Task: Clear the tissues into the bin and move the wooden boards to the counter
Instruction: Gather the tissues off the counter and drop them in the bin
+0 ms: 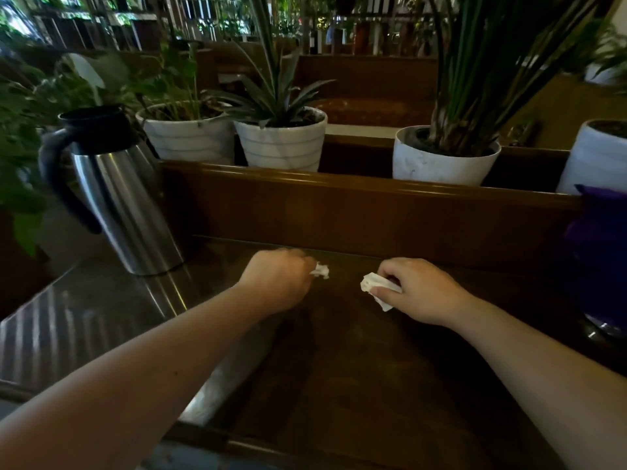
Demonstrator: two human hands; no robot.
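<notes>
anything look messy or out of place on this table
Only the crumpled white tissues: one in the left hand, tissue, and a bigger one in the right hand. The steel jug stands upright; no spill shows on the dark table.

**Dark wooden table with a jug and two tissues**

A dark, glossy wooden table (pixel 356 368) fills the lower view, backed by a raised wooden ledge (pixel 339 205) at 12 o'clock. At 10 o'clock a steel jug (pixel 118 205) with a black handle and lid stands upright on the tabletop. Near the middle, toward 12 o'clock, lie two crumpled white tissues: the small tissue (pixel 320 270) and, just to its 3 o'clock, the larger tissue (pixel 375 288); each is gripped by a hand, so whether they touch the wood is unclear. At 3 o'clock stands a purple object (pixel 600 252), possibly a vessel.
</notes>
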